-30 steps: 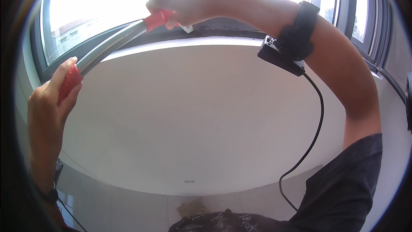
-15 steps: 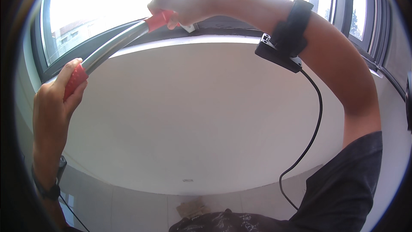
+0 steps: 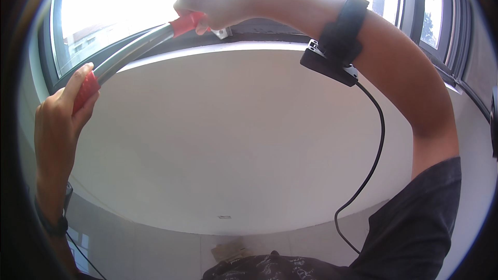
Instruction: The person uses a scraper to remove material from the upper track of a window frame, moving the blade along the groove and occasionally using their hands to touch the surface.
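Note:
A silvery metal pole [image 3: 134, 51] with red textured grips slants in front of the window, its lower end at the left and its upper end toward the middle. Around the lower red grip [image 3: 87, 91] my left hand [image 3: 56, 116] is closed, with the thumb lying along it. My right hand [image 3: 220, 4] is wrapped round the upper red grip [image 3: 187, 23], in front of the bright glass. Whatever lies beyond the right fist on the pole is hidden or washed out by glare.
Behind the hands is a window [image 3: 129, 0] with a dark frame [image 3: 270, 27]. Below it spreads a pale wall [image 3: 244, 124]. A black device [image 3: 329, 67] is strapped to my right forearm, its cable [image 3: 381, 135] hanging down. A brown item [image 3: 228, 250] lies near the lower edge.
Both hands and the pole have shifted slightly to the left. My right forearm moved left with them, and both grips are kept.

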`<state>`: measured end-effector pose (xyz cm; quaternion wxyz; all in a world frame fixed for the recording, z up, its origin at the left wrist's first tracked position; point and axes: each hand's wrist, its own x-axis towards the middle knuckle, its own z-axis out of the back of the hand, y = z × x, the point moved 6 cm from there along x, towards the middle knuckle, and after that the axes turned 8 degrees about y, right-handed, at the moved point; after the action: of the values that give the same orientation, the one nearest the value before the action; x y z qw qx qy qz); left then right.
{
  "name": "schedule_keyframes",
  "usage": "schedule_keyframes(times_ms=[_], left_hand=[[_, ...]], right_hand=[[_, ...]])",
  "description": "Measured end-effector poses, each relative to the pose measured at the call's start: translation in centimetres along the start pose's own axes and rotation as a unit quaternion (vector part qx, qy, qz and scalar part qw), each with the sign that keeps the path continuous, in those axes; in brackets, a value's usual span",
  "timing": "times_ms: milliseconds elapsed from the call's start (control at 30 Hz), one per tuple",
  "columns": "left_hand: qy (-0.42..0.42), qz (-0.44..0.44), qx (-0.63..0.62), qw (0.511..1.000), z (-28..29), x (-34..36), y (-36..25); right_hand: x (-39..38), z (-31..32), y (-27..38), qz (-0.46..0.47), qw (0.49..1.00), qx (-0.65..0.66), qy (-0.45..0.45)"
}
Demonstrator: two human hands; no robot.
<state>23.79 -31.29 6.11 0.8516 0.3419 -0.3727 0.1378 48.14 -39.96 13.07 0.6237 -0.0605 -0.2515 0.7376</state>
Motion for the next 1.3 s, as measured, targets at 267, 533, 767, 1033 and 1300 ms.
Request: schedule_keyframes(times_ms=[267, 533, 767, 1033, 1300], left_hand=[[-0.029, -0.001, 0.07, 0.997, -0.2, -0.1, 0.0], [-0.033, -0.01, 0.097, 0.995, 1.1, -0.8, -0.2], [-0.01, 0.014, 0.094, 0.995, 1.9, -1.2, -0.5], [-0.031, 0.01, 0.072, 0.997, 1.0, -0.2, 0.5], [-0.023, -0.002, 0.039, 0.999, 0.4, 0.6, 1.8]], right_hand=[[-1.5, 0.5, 0.3, -0.026, 0.999, -0.009, -0.024], [-1.1, 0.8, 0.9, -0.013, 0.999, 0.025, -0.041], [-1.2, 1.1, 1.8, 0.003, 0.999, 0.041, -0.035], [-1.3, 1.7, 1.3, -0.008, 0.999, 0.013, -0.048], [-1.2, 1.7, 0.5, 0.03, 0.992, -0.07, -0.102]])
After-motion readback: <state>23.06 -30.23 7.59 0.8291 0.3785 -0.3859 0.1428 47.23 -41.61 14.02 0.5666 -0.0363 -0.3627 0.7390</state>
